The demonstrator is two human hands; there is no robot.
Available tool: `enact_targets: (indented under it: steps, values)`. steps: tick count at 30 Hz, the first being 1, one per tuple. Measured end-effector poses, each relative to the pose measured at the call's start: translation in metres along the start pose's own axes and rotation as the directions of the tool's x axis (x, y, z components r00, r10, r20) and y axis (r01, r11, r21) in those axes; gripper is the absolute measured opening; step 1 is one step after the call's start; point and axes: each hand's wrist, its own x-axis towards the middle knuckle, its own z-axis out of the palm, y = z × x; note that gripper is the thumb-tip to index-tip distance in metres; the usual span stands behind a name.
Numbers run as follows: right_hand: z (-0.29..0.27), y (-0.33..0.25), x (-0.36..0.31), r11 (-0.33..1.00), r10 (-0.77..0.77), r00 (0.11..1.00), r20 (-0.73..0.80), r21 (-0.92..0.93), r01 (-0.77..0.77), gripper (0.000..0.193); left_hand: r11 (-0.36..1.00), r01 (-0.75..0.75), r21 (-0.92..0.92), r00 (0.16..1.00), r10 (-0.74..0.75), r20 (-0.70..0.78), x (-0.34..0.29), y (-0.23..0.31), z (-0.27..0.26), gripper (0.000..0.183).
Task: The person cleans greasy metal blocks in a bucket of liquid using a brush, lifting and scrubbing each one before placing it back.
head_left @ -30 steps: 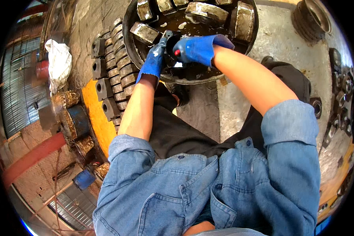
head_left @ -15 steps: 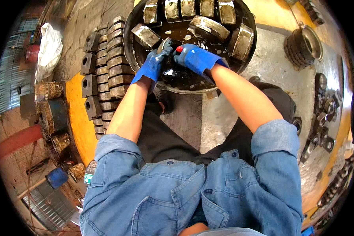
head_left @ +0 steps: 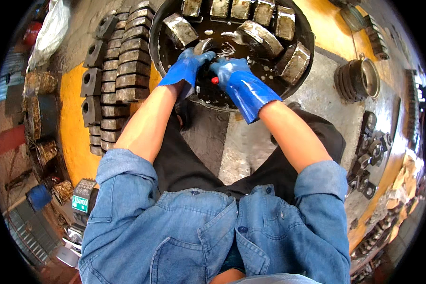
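Note:
Both my hands wear blue rubber gloves and work over a round dark pan (head_left: 312, 47) of dark, oily liquid. My left hand (head_left: 190, 62) is closed on a curved metal piece (head_left: 203, 46), whose shiny edge shows past the fingers. Close beside it, my right hand (head_left: 231, 72) is closed around a tool with a red end (head_left: 215, 80); the rest of that tool is hidden by the glove. Around the far side of the pan lie several thick, wet metal blocks (head_left: 261, 39), one of them just beyond my left hand (head_left: 181, 31).
Stacked rows of curved metal blocks (head_left: 132, 68) stand left of the pan, beside dark blocks with round holes (head_left: 91, 83). A stack of metal rings (head_left: 357, 79) sits to the right. Small dark metal parts (head_left: 371, 151) lie farther right. My legs flank the pan's near side.
The whole view has shifted slightly. My right hand has turned, and the red end has swung nearer to me. The left hand keeps its grip on the metal piece.

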Motion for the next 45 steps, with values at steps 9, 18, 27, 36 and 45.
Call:
enact_targets:
  steps: [9, 18, 27, 36, 45]
  values:
    - [0.013, 0.047, -0.002, 0.643, 0.167, 0.978, 0.124, 0.738, -0.203, 0.029, 0.948, -0.136, 0.287, 0.985, 0.161, -0.067, 0.009, 0.001, 0.012, 0.076]
    - [0.006, 0.043, -0.032, 0.993, -0.084, 0.995, 0.045, 0.084, 0.08, 0.042, 0.854, -0.434, 0.287, 0.888, 0.459, -0.023, 0.009, -0.019, 0.021, 0.065]
    - [0.029, 0.064, -0.041, 0.763, 0.112, 0.994, 0.016, 0.639, -0.096, 0.032, 0.998, -0.069, 0.013, 0.997, 0.069, 0.028, -0.006, 0.014, 0.03, 0.085]
    - [-0.036, 0.057, -0.052, 0.866, -0.094, 0.976, 0.198, 0.5, -0.018, 0.03, 0.435, -0.627, 0.646, 0.715, 0.65, 0.257, 0.014, -0.027, 0.026, 0.081]
    - [-0.038, 0.025, -0.082, 0.998, 0.058, 0.913, 0.404, -0.014, -0.057, 0.036, 0.862, -0.153, 0.482, 0.955, 0.254, -0.151, -0.027, 0.032, 0.079, 0.094]
